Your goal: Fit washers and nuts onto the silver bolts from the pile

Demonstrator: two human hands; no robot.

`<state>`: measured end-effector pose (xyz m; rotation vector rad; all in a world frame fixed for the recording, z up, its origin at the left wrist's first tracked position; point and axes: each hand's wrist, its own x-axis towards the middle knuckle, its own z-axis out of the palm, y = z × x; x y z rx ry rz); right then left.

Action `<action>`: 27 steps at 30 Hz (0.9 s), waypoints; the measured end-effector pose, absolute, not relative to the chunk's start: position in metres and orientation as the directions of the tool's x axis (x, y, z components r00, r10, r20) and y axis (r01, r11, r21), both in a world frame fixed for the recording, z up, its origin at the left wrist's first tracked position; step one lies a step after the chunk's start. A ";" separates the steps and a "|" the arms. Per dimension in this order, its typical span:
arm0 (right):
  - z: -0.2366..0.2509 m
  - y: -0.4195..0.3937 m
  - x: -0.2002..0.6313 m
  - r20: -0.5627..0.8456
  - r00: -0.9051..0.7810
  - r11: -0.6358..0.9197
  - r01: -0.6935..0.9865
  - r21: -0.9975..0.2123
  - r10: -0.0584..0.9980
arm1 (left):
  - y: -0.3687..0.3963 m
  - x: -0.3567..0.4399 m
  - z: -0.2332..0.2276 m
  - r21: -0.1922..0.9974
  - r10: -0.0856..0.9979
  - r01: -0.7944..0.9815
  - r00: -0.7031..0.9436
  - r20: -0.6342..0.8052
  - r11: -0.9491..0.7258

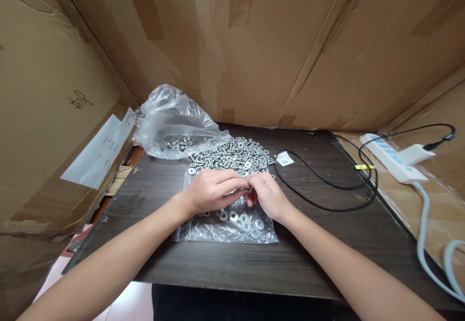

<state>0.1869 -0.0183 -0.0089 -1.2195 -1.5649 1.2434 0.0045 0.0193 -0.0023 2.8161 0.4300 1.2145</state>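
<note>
— Head view: where are the hands?
— Both meet over the flat bag [225,226], which lies on the dark tabletop [225,267]. The left hand [210,192] and the right hand [267,197] touch at the fingertips, pinching something small and metal between them; what exactly it is cannot be told.

— And the washers?
— Loose washers [247,223] lie on the flat bag, just under and beside the hands. Behind the bag sits a heap of bolts [228,156] and more washers.

— Anything else near the bag?
— Behind and to the left of it, a crumpled bag [174,124] holds a few more bolts. To the right of the flat bag a black cable [327,190] loops across the tabletop with a white tag [285,158] by it, and farther right a power strip [388,156] lies on cardboard. Cardboard walls [254,44] stand behind everything.
</note>
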 end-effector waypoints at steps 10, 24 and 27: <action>-0.001 -0.023 0.193 0.625 -0.296 0.628 0.660 -0.413 0.723 | 0.026 0.007 0.009 0.953 0.617 0.032 0.756 -0.220 0.301; -0.014 -0.021 0.187 0.305 -0.156 0.343 0.436 -0.832 0.940 | 0.017 0.009 -0.004 0.658 0.625 0.188 0.575 0.528 -0.729; -0.018 -0.020 0.185 0.204 -0.169 0.252 0.345 -0.904 0.964 | 0.021 0.004 -0.008 0.406 0.442 0.215 0.643 0.626 -0.888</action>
